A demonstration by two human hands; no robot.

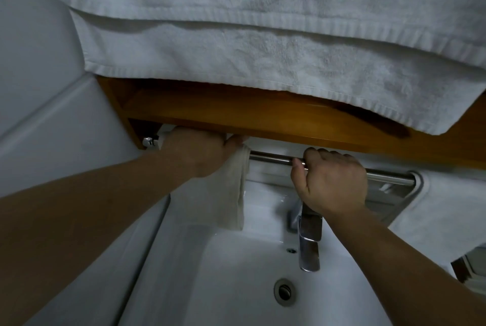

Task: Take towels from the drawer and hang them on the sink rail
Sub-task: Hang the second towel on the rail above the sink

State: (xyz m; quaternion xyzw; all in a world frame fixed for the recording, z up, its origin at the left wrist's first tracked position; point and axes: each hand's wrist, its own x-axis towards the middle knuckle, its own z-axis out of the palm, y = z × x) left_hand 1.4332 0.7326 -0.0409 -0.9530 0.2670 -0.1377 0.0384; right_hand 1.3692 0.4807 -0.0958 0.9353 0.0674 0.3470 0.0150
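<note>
- Hanging step in hand: left hand (194, 153) grips the small towel (223, 194) draped over the sink rail (273, 157) at nine o'clock.
- Right hand (328, 181) curls round the bare rail, three o'clock of the towel.
- Next, likely: level its ends.

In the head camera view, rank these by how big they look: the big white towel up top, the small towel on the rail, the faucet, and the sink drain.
1. big white towel
2. small towel, partly hidden by the left hand
3. faucet
4. sink drain
</note>
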